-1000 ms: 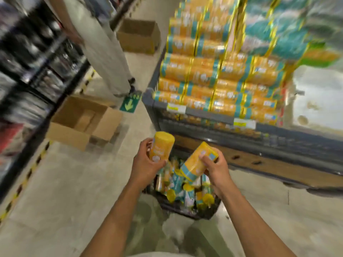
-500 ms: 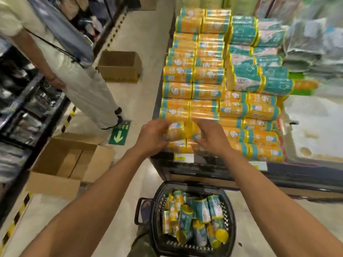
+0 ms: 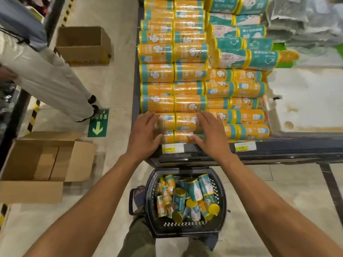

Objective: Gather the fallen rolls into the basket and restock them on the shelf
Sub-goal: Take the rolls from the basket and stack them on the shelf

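Where open hands [image 3: 146, 132] press, orange rolls [image 3: 178, 123] lie stacked — teal-banded.

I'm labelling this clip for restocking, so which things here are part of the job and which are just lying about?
Part of the job:
left hand
right hand
orange rolls on the shelf
basket
rolls in the basket
shelf edge

Just lying about:
open cardboard box
second cardboard box
green floor arrow sign
teal rolls
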### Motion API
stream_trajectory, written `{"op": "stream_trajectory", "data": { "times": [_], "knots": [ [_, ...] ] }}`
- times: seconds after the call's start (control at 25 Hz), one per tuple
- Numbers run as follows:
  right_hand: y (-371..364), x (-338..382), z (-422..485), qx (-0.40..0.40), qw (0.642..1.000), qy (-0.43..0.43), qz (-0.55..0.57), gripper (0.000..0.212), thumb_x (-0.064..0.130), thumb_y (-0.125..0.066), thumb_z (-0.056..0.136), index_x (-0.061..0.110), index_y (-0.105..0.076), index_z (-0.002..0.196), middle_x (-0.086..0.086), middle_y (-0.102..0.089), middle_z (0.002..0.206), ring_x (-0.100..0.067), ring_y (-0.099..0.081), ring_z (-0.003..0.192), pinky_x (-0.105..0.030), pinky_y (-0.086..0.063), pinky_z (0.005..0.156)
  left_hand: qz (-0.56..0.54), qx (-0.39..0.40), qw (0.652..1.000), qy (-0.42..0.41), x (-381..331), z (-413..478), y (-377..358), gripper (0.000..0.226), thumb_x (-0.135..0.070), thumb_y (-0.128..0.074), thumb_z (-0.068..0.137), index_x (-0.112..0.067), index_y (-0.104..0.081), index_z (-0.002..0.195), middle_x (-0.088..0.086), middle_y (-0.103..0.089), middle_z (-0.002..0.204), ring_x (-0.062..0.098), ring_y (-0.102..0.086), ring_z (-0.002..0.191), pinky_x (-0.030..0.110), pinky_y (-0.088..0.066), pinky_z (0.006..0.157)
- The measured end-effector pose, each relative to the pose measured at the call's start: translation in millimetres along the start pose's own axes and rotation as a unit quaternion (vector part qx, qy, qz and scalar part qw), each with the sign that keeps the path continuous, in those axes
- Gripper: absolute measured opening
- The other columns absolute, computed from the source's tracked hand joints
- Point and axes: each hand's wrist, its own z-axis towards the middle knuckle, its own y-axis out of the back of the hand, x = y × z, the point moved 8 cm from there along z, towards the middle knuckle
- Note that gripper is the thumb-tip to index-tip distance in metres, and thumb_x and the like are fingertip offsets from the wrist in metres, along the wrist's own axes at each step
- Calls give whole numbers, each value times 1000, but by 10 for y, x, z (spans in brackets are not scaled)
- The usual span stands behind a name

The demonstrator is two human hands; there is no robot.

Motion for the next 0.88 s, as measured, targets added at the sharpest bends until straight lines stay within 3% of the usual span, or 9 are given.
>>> {"op": "stream_trajectory", "data": {
  "times": [0.08,0.2,0.32,0.44,0.52,0.6,0.68,0.8,0.88],
  "knots": [
    [264,-104,-515,-82,994,-31,63,61,38,-67,98,17,-44,151,-6,-45,153,-25,-37,146,-35,-28,122,-28,-31,999,14,-217,-379,113,62,-28,-71,89,-16,-48,145,4,-45,149,24,-40,140,36,-34,118],
    [349,-350,-1507,-171,976,-54,121,38,33,-59,101,16,-56,135,-2,-57,130,-22,-53,124,-17,-33,109,-55,-93,993,44,-534,-1251,5,49,-24,-63,93,-16,-51,140,2,-46,145,17,-42,137,22,-31,114],
    [-259,-800,-2392,-85,983,-95,135,31,29,-58,99,17,-59,127,-1,-60,124,-24,-58,117,-19,-40,106,-98,-77,985,118,-698,-2167,-757,47,-23,-59,90,-17,-54,136,-1,-49,140,16,-45,133,27,-36,114],
    [-1353,-1394,-3093,92,971,-177,133,46,26,-68,95,12,-55,137,-8,-58,134,-28,-55,125,-38,-46,106,-130,31,966,220,-528,-2858,-2028,53,-21,-68,89,-14,-53,140,4,-52,142,20,-48,135,38,-41,112],
    [-2014,-1686,-3366,161,952,-217,146,54,23,-73,92,6,-55,139,-15,-58,134,-34,-56,125,-38,-45,105,-154,86,936,304,-267,-3135,-2807,60,-18,-77,86,-12,-54,141,9,-56,139,25,-52,131,39,-43,110],
    [-2634,-1912,-3497,192,941,-239,141,51,14,-78,87,-2,-60,132,-25,-63,126,-42,-63,116,-37,-47,99,-174,112,904,373,40,-3299,-3486,58,-18,-80,82,-8,-60,135,13,-61,132,30,-59,123,33,-47,103],
    [-3237,-2131,-3585,194,943,-245,112,51,12,-84,81,-12,-63,122,-35,-65,116,-50,-67,107,-44,-54,92,-186,124,884,411,350,-3432,-4120,59,-25,-77,78,-4,-62,131,17,-62,129,33,-62,118,26,-45,98],
    [-3879,-2313,-3377,183,942,-252,126,66,24,-83,86,-11,-56,135,-32,-57,136,-44,-54,130,-46,-41,113,-204,124,870,432,735,-3466,-4849,69,-26,-83,79,-2,-55,137,20,-58,133,35,-58,123,39,-46,106],
    [-4285,-2305,-3105,166,938,-252,170,78,34,-79,89,-3,-45,148,-24,-48,150,-38,-42,142,-42,-31,119,-208,88,867,445,923,-3432,-5166,68,-22,-87,77,-7,-56,135,13,-59,130,32,-59,122,29,-44,104]
  ]
}}
